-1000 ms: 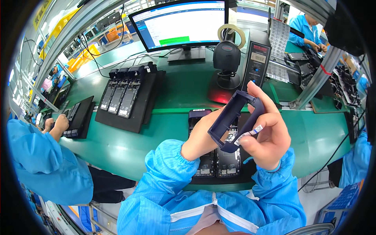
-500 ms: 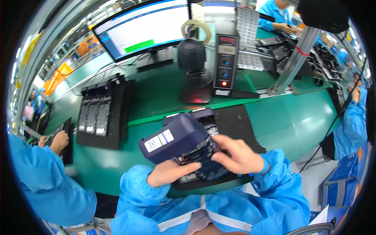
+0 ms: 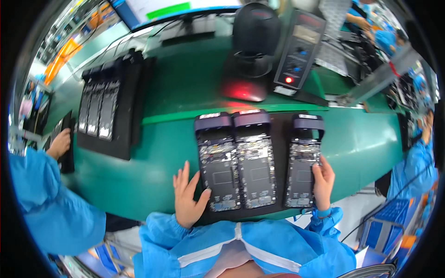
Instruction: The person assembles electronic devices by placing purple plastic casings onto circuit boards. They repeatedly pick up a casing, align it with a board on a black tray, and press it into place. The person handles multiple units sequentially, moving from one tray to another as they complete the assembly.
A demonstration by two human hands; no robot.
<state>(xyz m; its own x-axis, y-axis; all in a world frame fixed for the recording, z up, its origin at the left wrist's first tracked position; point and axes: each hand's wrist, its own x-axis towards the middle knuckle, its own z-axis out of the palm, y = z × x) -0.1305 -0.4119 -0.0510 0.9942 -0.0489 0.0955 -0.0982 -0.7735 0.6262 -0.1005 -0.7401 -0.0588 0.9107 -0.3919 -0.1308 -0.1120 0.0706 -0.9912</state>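
Observation:
Three handheld devices lie face up with bare circuit boards and dark purple top ends. The left device (image 3: 220, 171) and the middle device (image 3: 256, 171) lie side by side, touching or nearly so. A gap separates them from the right device (image 3: 301, 173). My right hand (image 3: 323, 181) grips that one by its right edge, thumb on the board side. Beside the left device, my left hand (image 3: 189, 198) is open with fingers spread, its thumb at the device's lower left edge. A black mat (image 3: 282, 139) shows beneath the devices.
Behind the devices stand a scanner on a stand (image 3: 252, 51) and a control box (image 3: 300, 53) with a lit red lamp. At left, more devices (image 3: 98, 109) lie on a black board (image 3: 121, 139). A co-worker's hand (image 3: 60, 142) is at the far left, a metal post (image 3: 384, 78) at right.
The device that both hands held tilted in the air now lies flat at the right. My left hand has let go and moved left. The view has tilted down.

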